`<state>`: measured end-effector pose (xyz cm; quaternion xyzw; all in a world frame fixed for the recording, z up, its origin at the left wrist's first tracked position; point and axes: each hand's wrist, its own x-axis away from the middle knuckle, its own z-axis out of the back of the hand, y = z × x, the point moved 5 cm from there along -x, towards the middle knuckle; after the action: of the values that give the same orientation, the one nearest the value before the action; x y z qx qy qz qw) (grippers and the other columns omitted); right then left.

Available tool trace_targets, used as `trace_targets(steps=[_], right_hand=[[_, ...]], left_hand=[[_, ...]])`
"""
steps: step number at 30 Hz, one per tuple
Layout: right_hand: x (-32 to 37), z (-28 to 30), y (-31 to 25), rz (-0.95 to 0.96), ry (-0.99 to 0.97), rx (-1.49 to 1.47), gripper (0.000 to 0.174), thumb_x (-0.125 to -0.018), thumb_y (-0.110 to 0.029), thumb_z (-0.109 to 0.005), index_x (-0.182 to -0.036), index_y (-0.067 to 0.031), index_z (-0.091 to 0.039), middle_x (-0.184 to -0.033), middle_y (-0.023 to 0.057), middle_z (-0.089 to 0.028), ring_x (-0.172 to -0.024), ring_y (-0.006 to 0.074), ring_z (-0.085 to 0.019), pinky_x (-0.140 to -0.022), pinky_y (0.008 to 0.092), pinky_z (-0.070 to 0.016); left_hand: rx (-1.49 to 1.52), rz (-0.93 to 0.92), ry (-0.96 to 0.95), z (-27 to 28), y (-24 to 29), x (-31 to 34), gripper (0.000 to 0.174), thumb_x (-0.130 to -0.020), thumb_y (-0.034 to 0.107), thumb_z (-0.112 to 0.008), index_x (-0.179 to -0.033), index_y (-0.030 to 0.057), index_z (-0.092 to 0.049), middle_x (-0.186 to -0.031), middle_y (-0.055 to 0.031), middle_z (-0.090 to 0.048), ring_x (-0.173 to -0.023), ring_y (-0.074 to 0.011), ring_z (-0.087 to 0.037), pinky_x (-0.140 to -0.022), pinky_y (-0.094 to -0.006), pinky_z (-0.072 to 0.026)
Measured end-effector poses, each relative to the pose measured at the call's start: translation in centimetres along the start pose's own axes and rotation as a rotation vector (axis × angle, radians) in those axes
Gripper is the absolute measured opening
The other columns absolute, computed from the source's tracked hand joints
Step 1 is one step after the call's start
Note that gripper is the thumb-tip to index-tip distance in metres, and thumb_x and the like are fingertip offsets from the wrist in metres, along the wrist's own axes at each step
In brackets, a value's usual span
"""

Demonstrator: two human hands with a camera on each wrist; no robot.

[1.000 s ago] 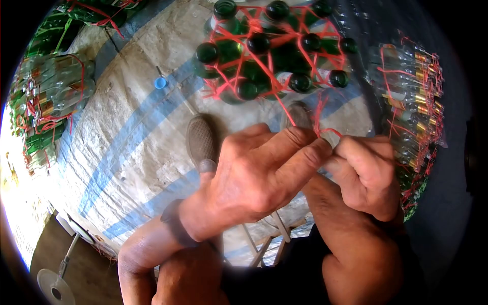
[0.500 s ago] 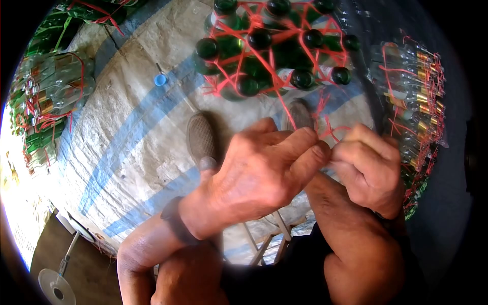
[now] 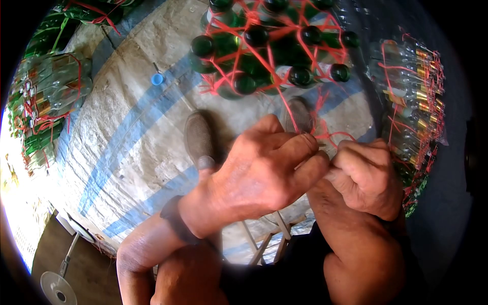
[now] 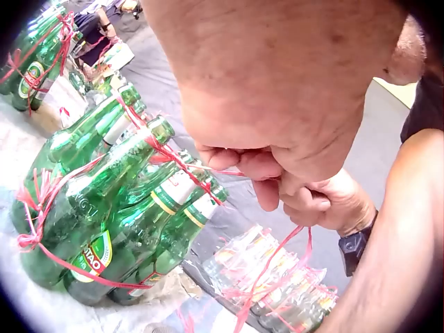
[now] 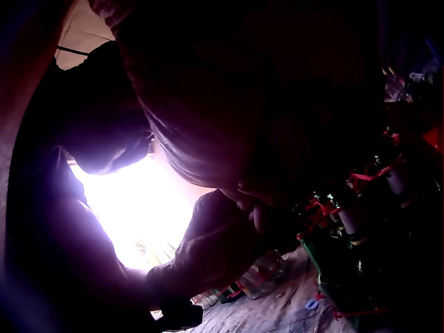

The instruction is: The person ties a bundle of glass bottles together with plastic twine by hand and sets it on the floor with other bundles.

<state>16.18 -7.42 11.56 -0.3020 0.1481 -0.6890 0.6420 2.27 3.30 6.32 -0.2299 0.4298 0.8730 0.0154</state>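
In the head view, a bundle of green bottles (image 3: 254,56) is wrapped in red plastic string (image 3: 287,109), one strand running down to the hands. My left hand (image 3: 264,168) pinches that string with curled fingers. Beside it, my right hand (image 3: 367,175) grips the string close to the left fingertips; a loose red end loops above. The left wrist view shows the left hand (image 4: 270,90) above the right hand (image 4: 333,201), with string stretched from the bottle necks (image 4: 163,128) and more hanging below. Very dark in the right wrist view, the hands show little detail.
A bundle of clear bottles (image 3: 414,101) lies at the right, more clear bottles (image 3: 56,84) at the left, and green bottles (image 3: 96,12) at the upper left. Below the bundle are two shoes (image 3: 199,134) on a white and blue sheet (image 3: 127,137), with a blue cap (image 3: 157,79).
Both hands stay close together on the string. The right hand has shifted slightly and the left fingers have curled more. The loose red end has swung out to the right.
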Motion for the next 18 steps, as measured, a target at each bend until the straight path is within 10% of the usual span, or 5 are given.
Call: trace_targets(steps=[18], right_hand=[[0.50, -0.13, -0.47, 0.085, 0.006, -0.032, 0.021, -0.089, -0.015, -0.085, -0.101, -0.0041, -0.072, -0.087, 0.0063, -0.073, -0.072, 0.0253, -0.072, -0.066, 0.0370, -0.0495]], left_hand=[[-0.010, -0.081, 0.007, -0.08, 0.33, 0.46, 0.033, -0.079, 0.010, -0.085, -0.111, 0.0015, -0.078, -0.098, -0.0071, -0.075, -0.063, -0.0153, -0.063, -0.059, -0.0321, -0.0455]])
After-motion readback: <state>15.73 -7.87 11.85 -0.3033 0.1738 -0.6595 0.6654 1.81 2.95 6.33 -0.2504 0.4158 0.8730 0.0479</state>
